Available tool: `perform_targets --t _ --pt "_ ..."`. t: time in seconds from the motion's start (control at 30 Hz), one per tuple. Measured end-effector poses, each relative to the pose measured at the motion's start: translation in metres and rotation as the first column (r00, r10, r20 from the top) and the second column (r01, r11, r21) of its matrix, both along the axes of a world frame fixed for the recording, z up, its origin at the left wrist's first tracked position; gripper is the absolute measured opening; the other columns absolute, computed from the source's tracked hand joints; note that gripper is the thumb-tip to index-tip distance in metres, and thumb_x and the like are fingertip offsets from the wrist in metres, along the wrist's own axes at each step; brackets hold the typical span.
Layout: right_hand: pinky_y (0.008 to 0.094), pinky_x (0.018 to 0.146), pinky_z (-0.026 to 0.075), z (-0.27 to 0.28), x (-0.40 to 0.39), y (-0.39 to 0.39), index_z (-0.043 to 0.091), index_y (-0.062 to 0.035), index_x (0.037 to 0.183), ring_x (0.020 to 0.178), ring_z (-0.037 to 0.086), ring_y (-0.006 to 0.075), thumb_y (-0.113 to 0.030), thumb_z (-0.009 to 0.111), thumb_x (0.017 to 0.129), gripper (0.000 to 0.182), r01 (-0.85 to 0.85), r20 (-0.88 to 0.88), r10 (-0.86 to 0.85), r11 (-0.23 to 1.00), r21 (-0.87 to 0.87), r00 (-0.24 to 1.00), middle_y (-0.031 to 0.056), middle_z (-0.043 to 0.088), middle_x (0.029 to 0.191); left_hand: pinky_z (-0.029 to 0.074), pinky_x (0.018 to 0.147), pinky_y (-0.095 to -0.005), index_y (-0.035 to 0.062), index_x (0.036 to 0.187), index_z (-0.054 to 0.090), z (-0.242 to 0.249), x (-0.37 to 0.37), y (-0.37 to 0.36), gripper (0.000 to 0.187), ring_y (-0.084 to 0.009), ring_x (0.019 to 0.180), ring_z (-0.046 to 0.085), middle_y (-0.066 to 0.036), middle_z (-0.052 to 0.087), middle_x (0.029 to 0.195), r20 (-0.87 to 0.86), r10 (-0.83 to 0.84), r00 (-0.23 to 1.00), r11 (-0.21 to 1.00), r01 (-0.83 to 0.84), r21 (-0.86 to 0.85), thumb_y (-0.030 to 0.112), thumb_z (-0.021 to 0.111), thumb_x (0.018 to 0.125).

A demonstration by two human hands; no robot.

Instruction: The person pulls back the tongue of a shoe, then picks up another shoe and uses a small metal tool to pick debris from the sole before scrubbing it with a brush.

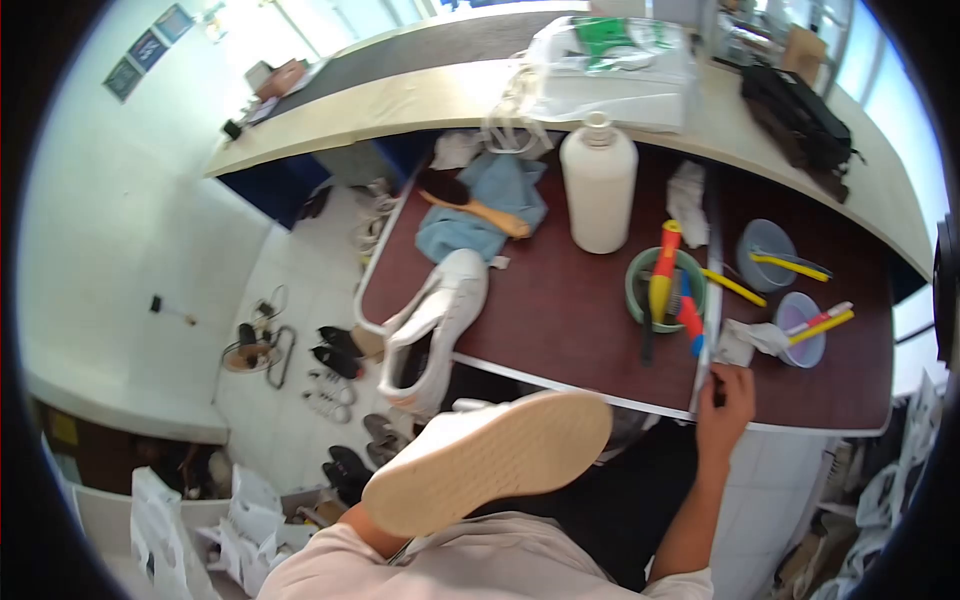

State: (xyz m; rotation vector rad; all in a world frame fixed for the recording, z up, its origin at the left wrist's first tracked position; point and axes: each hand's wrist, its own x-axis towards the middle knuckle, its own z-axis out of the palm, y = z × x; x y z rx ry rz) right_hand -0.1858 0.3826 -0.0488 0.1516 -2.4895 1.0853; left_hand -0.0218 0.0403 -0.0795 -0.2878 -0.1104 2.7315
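Note:
A white sneaker (490, 460) is held up in front of my body, its pale sole facing me. My left forearm (375, 530) runs up behind it; the left hand's fingers are hidden by the shoe. At the table's front edge, my right hand (730, 395) has curled fingers at the lower end of a crumpled white cloth (737, 343). A second white sneaker (437, 325) rests at the table's left front edge, toe pointing away. Right of centre, a green bowl (634, 309) holds brushes with a red-yellow handle (662, 275) and a blue-red handle (690, 315).
A white bottle (598, 190) stands at the back. To its left, a wooden brush (490, 213) lies on a blue cloth (470, 238). Two tubs (765, 250) with yellow-handled brushes sit at right. Plastic-wrapped items (620, 85) and a black bag (795, 115) occupy the raised counter. Shoes (340, 350) line the floor.

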Motion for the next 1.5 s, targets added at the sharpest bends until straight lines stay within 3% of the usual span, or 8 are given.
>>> perform_targets --t 0.33,0.5,0.6,0.87,1.0,1.13,1.4,1.5 --pt "0.0265 0.068 0.050 0.036 0.007 -0.001 0.066 -0.0008 0.102 0.083 0.061 0.0141 -0.001 0.064 0.092 0.011 -0.014 -0.120 -0.015 0.971 -0.237 0.993 0.0070 0.062 0.096 0.043 0.112 -0.0403 0.0070 0.146 0.048 -0.036 0.027 0.047 0.056 -0.0277 0.136 0.049 -0.016 0.051 0.146 0.115 -0.415 0.902 0.675 0.221 0.704 0.028 0.066 0.097" --pt "0.0277 0.064 0.047 0.100 -0.035 -0.039 0.060 -0.0036 0.113 0.074 0.060 0.0105 -0.019 0.069 0.094 0.026 -0.135 0.154 0.180 0.954 -0.266 0.972 0.0036 0.064 0.087 0.044 0.111 -0.0407 0.0069 0.148 0.044 -0.036 -0.014 0.059 0.057 -0.0276 0.134 0.050 -0.017 0.050 0.146 0.124 -0.452 0.884 0.666 0.241 0.706 0.029 0.062 0.099" --pt "0.0325 0.065 0.049 0.132 -0.057 -0.061 0.057 -0.0027 0.118 0.072 0.063 0.0179 -0.034 0.077 0.087 0.048 -0.197 0.501 0.093 0.967 0.159 0.860 0.0073 0.064 0.081 0.045 0.111 -0.0410 0.0067 0.149 0.041 -0.030 -0.042 0.065 0.057 -0.0276 0.133 0.051 -0.017 0.049 0.146 0.161 -0.497 0.852 0.673 0.263 0.691 0.030 0.060 0.100" --pt "0.0384 0.076 0.050 0.131 -0.063 -0.080 0.063 -0.0042 0.106 0.087 0.063 0.0255 -0.034 0.080 0.081 0.043 -0.229 0.224 0.171 0.936 0.266 0.959 0.0094 0.067 0.092 0.047 0.110 -0.0418 0.0062 0.153 0.032 -0.025 -0.067 0.060 0.059 -0.0275 0.130 0.055 -0.018 0.047 0.146 0.226 -0.573 0.788 0.656 0.276 0.702 0.031 0.053 0.104" --pt "0.0419 0.082 0.047 0.135 -0.046 -0.098 0.065 -0.0062 0.105 0.096 0.058 0.0304 -0.027 0.082 0.076 0.040 -0.304 -0.015 0.348 0.838 0.454 0.937 0.0104 0.064 0.100 0.049 0.108 -0.0422 0.0086 0.153 0.027 -0.053 -0.030 0.061 0.065 -0.0297 0.131 0.054 -0.019 0.043 0.147 -0.035 -0.344 0.938 0.632 0.259 0.730 0.032 0.058 0.101" --pt "0.0430 0.083 0.048 0.128 -0.028 -0.125 0.065 -0.0046 0.101 0.098 0.057 0.0326 -0.013 0.080 0.071 0.035 -0.333 0.071 0.421 0.593 0.733 0.905 0.0125 0.061 0.105 0.053 0.103 -0.0393 0.0062 0.153 0.030 -0.095 -0.020 0.069 0.060 -0.0301 0.123 0.061 -0.020 0.048 0.144 0.143 -0.358 0.923 0.800 0.224 0.556 0.032 0.052 0.104" --pt "0.0418 0.076 0.055 0.142 -0.028 -0.119 0.061 -0.0024 0.103 0.099 0.061 0.0326 0.007 0.065 0.073 0.032 -0.271 0.111 0.323 0.506 0.819 0.940 0.0136 0.058 0.104 0.057 0.098 -0.0345 0.0023 0.151 0.025 -0.044 -0.038 0.057 0.058 -0.0280 0.119 0.064 -0.021 0.047 0.140 0.212 -0.327 0.921 0.807 0.155 0.569 0.026 0.051 0.106" --pt "0.0407 0.071 0.055 0.146 -0.017 -0.114 0.060 -0.0035 0.110 0.092 0.065 0.0319 0.005 0.065 0.077 0.034 -0.215 0.122 0.214 0.492 0.844 0.969 0.0129 0.057 0.104 0.040 0.113 -0.0375 -0.0030 0.152 0.025 -0.048 -0.036 0.058 0.060 -0.0288 0.133 0.049 -0.022 0.040 0.148 0.243 -0.334 0.911 0.755 0.103 0.648 0.029 0.046 0.106"
